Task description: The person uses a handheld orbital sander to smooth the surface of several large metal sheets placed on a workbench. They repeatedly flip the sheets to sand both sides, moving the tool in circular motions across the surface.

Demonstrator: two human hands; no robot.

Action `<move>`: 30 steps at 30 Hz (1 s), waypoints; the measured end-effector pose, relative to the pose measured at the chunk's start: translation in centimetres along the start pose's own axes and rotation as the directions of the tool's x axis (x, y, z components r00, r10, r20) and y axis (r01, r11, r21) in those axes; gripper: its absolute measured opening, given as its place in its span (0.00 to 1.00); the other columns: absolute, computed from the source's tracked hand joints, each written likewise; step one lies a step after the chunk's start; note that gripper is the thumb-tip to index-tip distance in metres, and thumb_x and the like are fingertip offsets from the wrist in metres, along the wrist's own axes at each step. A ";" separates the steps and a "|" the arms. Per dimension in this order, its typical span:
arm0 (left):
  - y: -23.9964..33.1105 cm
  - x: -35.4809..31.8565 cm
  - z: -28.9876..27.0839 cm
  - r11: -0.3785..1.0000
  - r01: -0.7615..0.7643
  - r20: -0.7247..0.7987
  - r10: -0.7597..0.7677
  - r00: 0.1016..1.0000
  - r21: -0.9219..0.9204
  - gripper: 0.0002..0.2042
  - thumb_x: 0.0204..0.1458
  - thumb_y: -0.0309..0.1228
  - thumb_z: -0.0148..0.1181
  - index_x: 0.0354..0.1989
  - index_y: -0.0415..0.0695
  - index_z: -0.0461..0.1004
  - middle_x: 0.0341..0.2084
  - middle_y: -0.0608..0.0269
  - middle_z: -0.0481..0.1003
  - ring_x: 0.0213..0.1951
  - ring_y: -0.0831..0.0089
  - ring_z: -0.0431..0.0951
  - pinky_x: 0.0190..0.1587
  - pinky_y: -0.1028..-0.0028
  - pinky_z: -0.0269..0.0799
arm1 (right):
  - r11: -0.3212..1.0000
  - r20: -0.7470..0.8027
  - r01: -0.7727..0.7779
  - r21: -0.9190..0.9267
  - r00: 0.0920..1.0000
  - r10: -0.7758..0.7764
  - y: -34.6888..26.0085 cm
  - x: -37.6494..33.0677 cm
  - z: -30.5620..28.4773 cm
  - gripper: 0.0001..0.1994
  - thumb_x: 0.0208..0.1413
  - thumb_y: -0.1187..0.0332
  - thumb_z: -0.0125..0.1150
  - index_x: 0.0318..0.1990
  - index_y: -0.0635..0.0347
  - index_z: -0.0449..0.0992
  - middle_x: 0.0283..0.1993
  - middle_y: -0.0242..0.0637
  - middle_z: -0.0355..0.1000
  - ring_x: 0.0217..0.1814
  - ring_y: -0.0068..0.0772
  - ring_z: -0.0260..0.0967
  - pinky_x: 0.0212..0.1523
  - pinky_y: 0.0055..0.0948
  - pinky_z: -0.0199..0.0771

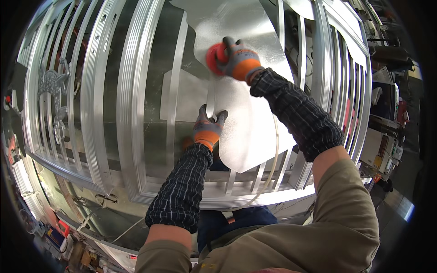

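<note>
Gripping red tool (215,58) w/ closed R hand (240,59) over metal sheet (255,113), laid across alum. frame (131,113) toward near edge; half-curling L hand (208,128) at narrow bar (210,96) (can't tell if held). Expect light, bendy, slick sheet; take by opp. edges.

Glare whitens the metal sheet (252,116) below the right hand (237,58) gripping a blurred red tool (215,59); outward, edges bend and darken.

The right hand (243,61) is holding a blurred red sander (215,59) at the left edge of a metal sheet (250,125), which is lying on a slatted aluminium frame (133,98). The left hand (209,126) is curling by this edge, closer to the frame's near edge.
</note>
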State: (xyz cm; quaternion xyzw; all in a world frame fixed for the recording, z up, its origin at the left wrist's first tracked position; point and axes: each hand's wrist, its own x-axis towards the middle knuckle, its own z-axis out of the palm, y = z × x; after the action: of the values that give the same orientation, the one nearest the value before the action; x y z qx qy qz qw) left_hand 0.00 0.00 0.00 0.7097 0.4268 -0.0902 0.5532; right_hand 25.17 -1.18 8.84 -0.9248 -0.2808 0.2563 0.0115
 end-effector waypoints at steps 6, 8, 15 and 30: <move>0.2 1.3 0.6 0.995 -0.078 -0.015 0.079 0.997 0.061 0.40 0.51 0.48 0.74 0.65 0.35 0.65 0.51 0.46 0.80 0.53 0.54 0.81 0.57 0.61 0.76 | 0.971 -0.235 -0.142 0.193 0.954 0.187 7.9 4.5 -0.3 0.42 0.49 0.43 0.71 0.68 0.50 0.63 0.62 0.59 0.69 0.61 0.64 0.74 0.61 0.52 0.75; 0.6 0.9 -0.2 0.998 -0.020 -0.018 0.019 1.000 -0.067 0.39 0.52 0.47 0.74 0.65 0.35 0.65 0.51 0.46 0.80 0.52 0.55 0.82 0.57 0.62 0.76 | 0.994 -0.143 -0.082 0.069 0.986 0.091 4.8 -1.1 1.7 0.40 0.49 0.45 0.73 0.68 0.43 0.63 0.64 0.59 0.65 0.59 0.67 0.74 0.59 0.53 0.77; -1.0 1.7 0.5 0.998 -0.056 -0.016 0.057 0.998 0.011 0.38 0.53 0.43 0.74 0.67 0.35 0.64 0.52 0.46 0.80 0.52 0.58 0.82 0.57 0.65 0.76 | 0.990 -0.132 -0.084 0.111 0.986 0.099 4.9 -3.7 0.5 0.34 0.55 0.51 0.71 0.64 0.55 0.66 0.55 0.62 0.71 0.52 0.63 0.78 0.54 0.51 0.80; -2.4 1.6 1.4 0.993 -0.080 -0.028 0.078 0.997 -0.090 0.38 0.52 0.48 0.73 0.66 0.38 0.66 0.51 0.47 0.80 0.53 0.53 0.81 0.58 0.62 0.75 | 0.989 -0.039 -0.107 0.098 0.993 0.111 5.0 -5.5 1.0 0.35 0.54 0.51 0.71 0.65 0.51 0.64 0.58 0.62 0.68 0.52 0.66 0.78 0.54 0.52 0.80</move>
State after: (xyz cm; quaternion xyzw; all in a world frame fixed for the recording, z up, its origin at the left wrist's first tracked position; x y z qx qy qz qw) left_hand -0.20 -0.28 -3.19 0.7010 0.4088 -0.0398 0.5829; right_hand 23.34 -8.43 9.68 -0.9427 -0.2167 0.2491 0.0480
